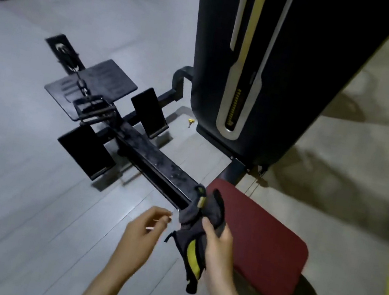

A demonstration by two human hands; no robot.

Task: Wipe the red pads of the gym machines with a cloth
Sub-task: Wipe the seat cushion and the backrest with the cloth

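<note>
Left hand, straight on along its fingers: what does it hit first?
The left hand likely meets the dark grey cloth with a yellow patch gripped by the right hand; depth unclear.

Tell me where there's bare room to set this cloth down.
The top of the red pad, right of the right hand holding the cloth, is bare. So is the grey floor left of the black beam. Crowded around the footplates and cable handle.
</note>
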